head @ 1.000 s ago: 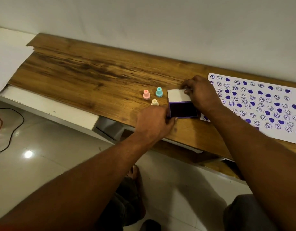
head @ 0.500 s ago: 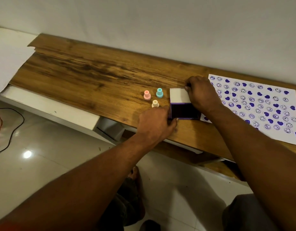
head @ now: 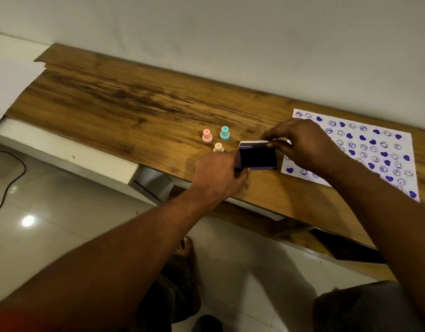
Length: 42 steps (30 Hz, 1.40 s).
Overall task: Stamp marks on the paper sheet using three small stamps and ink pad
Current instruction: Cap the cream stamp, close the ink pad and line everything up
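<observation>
— Ink pad (head: 257, 159) location? State of each hand?

— Found on the tabletop (head: 134, 104), beside the stamped paper sheet (head: 364, 149). Its base corner is pinched by the left hand (head: 218, 174); its lid (head: 254, 144), raised along the 12 o'clock edge, is gripped by the right hand (head: 302, 142).

— Stamps?

— Three stamps (head: 218, 140) stand at 10 o'clock from the pad, nearer the left hand.

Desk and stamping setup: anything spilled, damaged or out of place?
No spill visible. The wooden desk's far-left corner looks chipped and uneven. The three stamps stand upright; the ink pad sits open, its lid half-raised.
</observation>
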Each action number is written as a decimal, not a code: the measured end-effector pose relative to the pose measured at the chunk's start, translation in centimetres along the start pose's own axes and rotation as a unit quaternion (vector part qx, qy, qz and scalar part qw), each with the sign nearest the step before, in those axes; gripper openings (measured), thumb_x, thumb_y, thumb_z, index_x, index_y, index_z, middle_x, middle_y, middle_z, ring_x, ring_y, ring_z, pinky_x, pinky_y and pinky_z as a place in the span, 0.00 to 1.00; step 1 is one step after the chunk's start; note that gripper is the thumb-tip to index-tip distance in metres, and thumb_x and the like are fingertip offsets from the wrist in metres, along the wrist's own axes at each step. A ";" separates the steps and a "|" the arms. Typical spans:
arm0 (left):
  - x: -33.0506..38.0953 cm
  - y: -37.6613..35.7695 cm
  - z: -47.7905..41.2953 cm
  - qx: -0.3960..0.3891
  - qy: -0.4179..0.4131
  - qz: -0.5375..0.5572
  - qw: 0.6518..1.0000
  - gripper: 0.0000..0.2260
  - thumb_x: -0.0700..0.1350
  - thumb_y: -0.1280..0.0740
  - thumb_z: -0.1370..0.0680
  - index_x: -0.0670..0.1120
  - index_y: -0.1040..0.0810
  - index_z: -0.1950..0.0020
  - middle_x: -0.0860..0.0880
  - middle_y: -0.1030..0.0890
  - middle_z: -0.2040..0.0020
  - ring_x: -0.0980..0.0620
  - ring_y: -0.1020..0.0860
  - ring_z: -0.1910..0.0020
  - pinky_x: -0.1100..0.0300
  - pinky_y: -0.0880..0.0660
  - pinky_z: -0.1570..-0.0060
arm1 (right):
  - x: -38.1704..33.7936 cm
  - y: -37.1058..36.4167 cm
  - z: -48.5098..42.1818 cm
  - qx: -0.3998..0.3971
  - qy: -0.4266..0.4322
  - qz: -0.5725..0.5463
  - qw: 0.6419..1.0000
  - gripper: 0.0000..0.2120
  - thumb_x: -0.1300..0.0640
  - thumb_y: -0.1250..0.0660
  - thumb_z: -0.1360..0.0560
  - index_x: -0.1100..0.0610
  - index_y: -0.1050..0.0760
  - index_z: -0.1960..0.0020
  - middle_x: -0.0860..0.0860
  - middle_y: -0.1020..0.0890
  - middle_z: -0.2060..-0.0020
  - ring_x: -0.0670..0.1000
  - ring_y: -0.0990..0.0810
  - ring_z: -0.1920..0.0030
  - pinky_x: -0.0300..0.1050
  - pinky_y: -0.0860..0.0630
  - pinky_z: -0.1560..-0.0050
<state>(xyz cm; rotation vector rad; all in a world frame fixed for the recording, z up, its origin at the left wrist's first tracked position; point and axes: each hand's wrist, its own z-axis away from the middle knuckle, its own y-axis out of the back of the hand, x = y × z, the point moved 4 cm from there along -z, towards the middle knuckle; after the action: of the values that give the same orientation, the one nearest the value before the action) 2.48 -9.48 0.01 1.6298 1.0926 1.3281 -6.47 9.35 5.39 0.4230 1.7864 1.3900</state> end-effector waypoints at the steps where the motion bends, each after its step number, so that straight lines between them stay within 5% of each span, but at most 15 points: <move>1: 0.0 0.0 -0.1 0.003 0.000 -0.003 1.000 0.13 0.62 0.31 0.23 0.55 0.18 0.47 0.60 0.28 0.67 0.58 0.29 0.68 0.66 0.42 0.72 | -0.3 -0.1 0.3 -0.006 0.018 0.016 1.000 0.13 0.59 0.29 0.21 0.52 0.17 0.36 0.51 0.14 0.43 0.55 0.19 0.42 0.48 0.24 0.45; 6: -0.3 -0.3 -0.3 0.001 -0.010 0.002 1.000 0.17 0.61 0.31 0.23 0.54 0.17 0.40 0.55 0.17 0.60 0.54 0.21 0.63 0.61 0.32 0.67 | -1.4 -1.7 1.8 -0.047 0.093 0.100 0.989 0.13 0.55 0.26 0.23 0.53 0.15 0.39 0.52 0.14 0.45 0.56 0.16 0.48 0.48 0.23 0.49; 11: -0.5 -0.4 -0.7 0.004 -0.002 -0.012 1.000 0.16 0.63 0.30 0.24 0.53 0.16 0.45 0.54 0.15 0.60 0.58 0.29 0.67 0.67 0.43 0.72 | -1.5 -2.5 2.4 -0.063 0.082 0.131 0.986 0.13 0.49 0.27 0.23 0.48 0.16 0.39 0.49 0.16 0.42 0.55 0.18 0.43 0.53 0.23 0.46; 21: -0.7 -0.3 -0.6 0.007 0.012 -0.023 1.000 0.16 0.64 0.30 0.26 0.54 0.16 0.48 0.58 0.23 0.67 0.57 0.29 0.68 0.65 0.43 0.71 | -0.7 -4.0 1.2 -0.057 0.007 0.072 0.996 0.35 0.37 0.28 0.27 0.51 0.29 0.25 0.49 0.24 0.28 0.54 0.26 0.29 0.56 0.27 0.33; 31: -0.8 0.0 -0.7 -0.001 0.018 0.001 1.000 0.16 0.63 0.27 0.26 0.54 0.16 0.45 0.56 0.16 0.60 0.57 0.25 0.65 0.66 0.42 0.71 | -1.3 -4.2 0.7 -0.059 0.026 0.055 0.996 0.29 0.42 0.26 0.26 0.47 0.25 0.26 0.46 0.22 0.29 0.53 0.26 0.30 0.57 0.27 0.34; 36: -0.7 -0.1 -0.8 -0.026 0.022 0.004 0.999 0.17 0.65 0.29 0.25 0.54 0.17 0.45 0.62 0.32 0.69 0.59 0.30 0.66 0.63 0.40 0.70 | -1.2 -4.2 0.6 -0.069 0.030 0.073 0.994 0.27 0.41 0.27 0.25 0.46 0.23 0.28 0.47 0.23 0.28 0.54 0.26 0.29 0.57 0.27 0.34; 39: -0.7 -0.1 -0.9 -0.038 0.023 -0.006 0.999 0.18 0.66 0.34 0.22 0.55 0.17 0.44 0.60 0.27 0.66 0.56 0.26 0.65 0.59 0.34 0.68 | -1.2 -4.4 0.5 -0.068 0.029 0.071 0.995 0.27 0.39 0.28 0.25 0.46 0.23 0.29 0.47 0.23 0.28 0.54 0.27 0.29 0.56 0.27 0.35; 42: -0.6 -0.1 -0.9 -0.033 0.020 -0.005 0.999 0.16 0.63 0.36 0.19 0.54 0.17 0.43 0.60 0.29 0.67 0.60 0.30 0.69 0.61 0.38 0.70 | -1.2 -4.5 0.5 -0.065 0.029 0.071 0.995 0.26 0.38 0.30 0.24 0.46 0.23 0.29 0.46 0.24 0.28 0.54 0.28 0.28 0.56 0.28 0.34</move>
<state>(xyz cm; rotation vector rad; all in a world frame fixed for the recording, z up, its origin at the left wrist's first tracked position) 1.54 -10.01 -0.15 1.5554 1.0673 1.3811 -4.40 7.35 1.74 0.4515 1.7281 1.6231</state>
